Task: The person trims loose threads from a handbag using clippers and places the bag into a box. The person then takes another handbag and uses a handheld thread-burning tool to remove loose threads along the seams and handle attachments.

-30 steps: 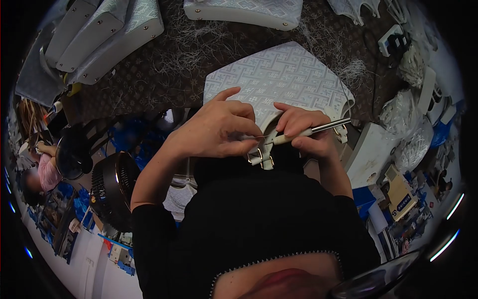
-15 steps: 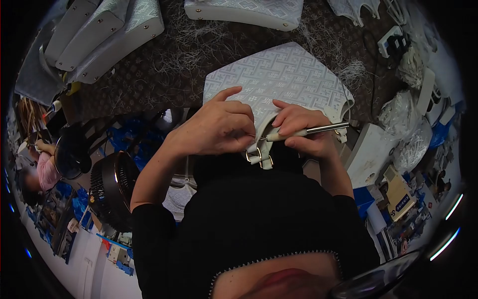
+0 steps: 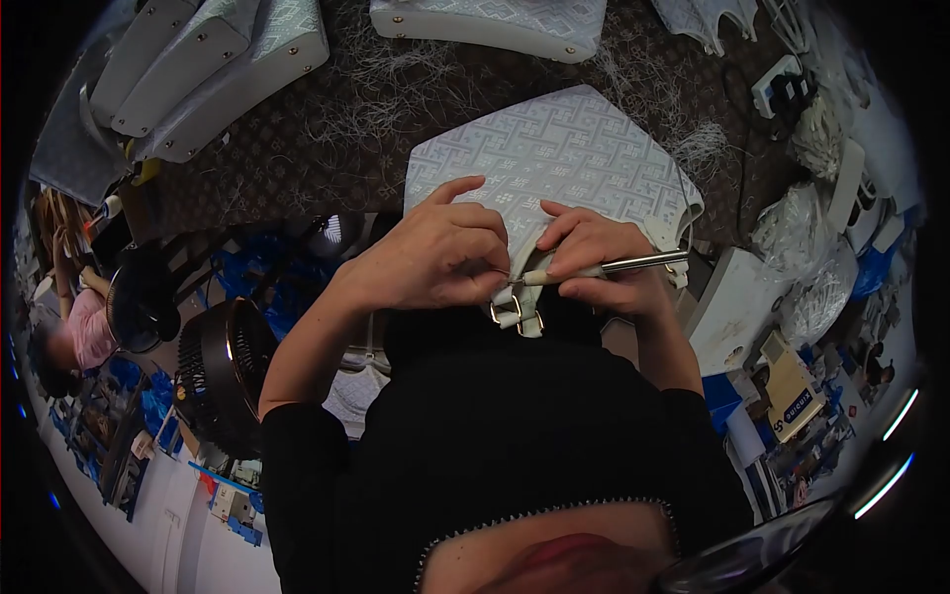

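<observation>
A pale patterned bag panel (image 3: 554, 148) lies in front of me, with a white strap and gold buckles (image 3: 518, 313) at its near edge. My right hand (image 3: 614, 259) grips a tool with a white and silver handle (image 3: 643, 261), its tip pointing left at the strap. Close to that tip, my left hand (image 3: 435, 252) is pinched at the strap's left side. Something thin, like thread or a needle, shows at its fingertips, too small to tell which.
Finished-looking pale bags (image 3: 228, 89) stand at the back left, another (image 3: 490, 25) at the back. Loose threads lie on the brown patterned cloth (image 3: 386, 148). A black fan (image 3: 226, 376) is left of me; plastic bags (image 3: 807, 257) and a power strip (image 3: 777, 87) are right. A person in pink (image 3: 89, 327) is far left.
The tool in my right hand has tilted flatter and its tip has shifted slightly left and down. My left fingertips have drawn together near the strap. The person in pink has moved an arm.
</observation>
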A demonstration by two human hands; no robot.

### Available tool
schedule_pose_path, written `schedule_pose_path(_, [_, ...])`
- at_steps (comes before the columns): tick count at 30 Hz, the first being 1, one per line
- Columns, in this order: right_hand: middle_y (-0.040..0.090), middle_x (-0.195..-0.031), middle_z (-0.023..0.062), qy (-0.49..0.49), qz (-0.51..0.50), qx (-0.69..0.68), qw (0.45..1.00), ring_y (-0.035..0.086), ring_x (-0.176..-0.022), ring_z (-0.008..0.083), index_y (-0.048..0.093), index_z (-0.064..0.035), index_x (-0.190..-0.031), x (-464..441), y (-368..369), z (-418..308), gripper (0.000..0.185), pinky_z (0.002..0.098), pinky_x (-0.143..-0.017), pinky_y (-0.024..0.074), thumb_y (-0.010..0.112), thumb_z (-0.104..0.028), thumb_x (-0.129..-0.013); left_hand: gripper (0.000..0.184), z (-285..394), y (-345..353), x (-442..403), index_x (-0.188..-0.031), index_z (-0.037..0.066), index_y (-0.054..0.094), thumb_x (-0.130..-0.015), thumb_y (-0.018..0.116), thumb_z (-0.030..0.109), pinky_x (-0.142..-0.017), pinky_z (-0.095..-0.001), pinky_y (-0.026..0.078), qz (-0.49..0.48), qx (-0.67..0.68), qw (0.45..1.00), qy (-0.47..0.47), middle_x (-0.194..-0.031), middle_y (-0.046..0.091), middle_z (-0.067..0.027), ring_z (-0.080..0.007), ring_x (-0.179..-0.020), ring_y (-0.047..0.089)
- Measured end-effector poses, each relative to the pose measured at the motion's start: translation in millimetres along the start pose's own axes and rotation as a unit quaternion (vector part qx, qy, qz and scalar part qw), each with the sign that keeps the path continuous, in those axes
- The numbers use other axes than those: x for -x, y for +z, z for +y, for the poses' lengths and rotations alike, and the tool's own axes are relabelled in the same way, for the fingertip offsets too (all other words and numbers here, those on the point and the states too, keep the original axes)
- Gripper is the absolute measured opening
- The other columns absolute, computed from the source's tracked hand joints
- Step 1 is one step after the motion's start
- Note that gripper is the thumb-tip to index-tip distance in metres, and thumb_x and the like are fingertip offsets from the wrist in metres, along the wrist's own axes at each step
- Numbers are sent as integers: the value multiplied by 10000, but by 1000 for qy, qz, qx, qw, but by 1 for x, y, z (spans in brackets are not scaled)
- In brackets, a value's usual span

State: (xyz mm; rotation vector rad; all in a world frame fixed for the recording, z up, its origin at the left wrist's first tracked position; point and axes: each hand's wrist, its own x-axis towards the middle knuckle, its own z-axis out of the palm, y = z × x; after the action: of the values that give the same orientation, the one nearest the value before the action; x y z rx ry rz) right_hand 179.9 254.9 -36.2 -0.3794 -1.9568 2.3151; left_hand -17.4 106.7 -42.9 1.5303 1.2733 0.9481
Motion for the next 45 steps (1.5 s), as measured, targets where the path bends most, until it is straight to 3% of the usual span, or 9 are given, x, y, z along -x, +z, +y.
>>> schedule_pose_path(28, [686, -791, 46, -9, -8, 19, 1000, 609, -963, 251, 717, -59, -841, 3, 0, 3, 187, 541, -1065, 311, 772, -82, -665, 70, 0, 4, 1, -774, 94, 622, -756, 684, 122, -1098, -505, 275, 8, -11, 1000, 5, -776, 575, 4, -141, -728, 617])
schedule_pose_path(36, [675, -783, 80, -8, -4, 4, 1000, 608, -958, 253, 711, -48, -837, 2, -2, 3, 170, 555, -1065, 298, 751, -101, -680, 74, -1, 1, 5, -765, 85, 620, -766, 673, 136, -1098, -504, 278, 2, -11, 1000, -6, -770, 586, 0, -144, -754, 622])
schedule_pose_path(38, [671, -785, 86, -1, 17, -23, 1000, 608, -953, 251, 704, -48, -840, 3, 0, 4, 160, 561, -1063, 295, 737, -117, -700, 104, -6, -3, 14, -826, 79, 654, -776, 671, 168, -1095, -510, 287, 35, 143, 986, -75, -797, 607, -16, -159, -773, 624])
schedule_pose_path(45, [676, -851, 68, -13, 42, -101, 994, 634, -913, 202, 676, -43, -880, -3, 5, 5, 126, 510, -1047, 345, 683, -125, -785, 201, 1, -1, 27, -964, 74, 687, -793, 681, 179, -964, -372, 423, 46, 209, 972, -93, -833, 629, -41, -171, -837, 602])
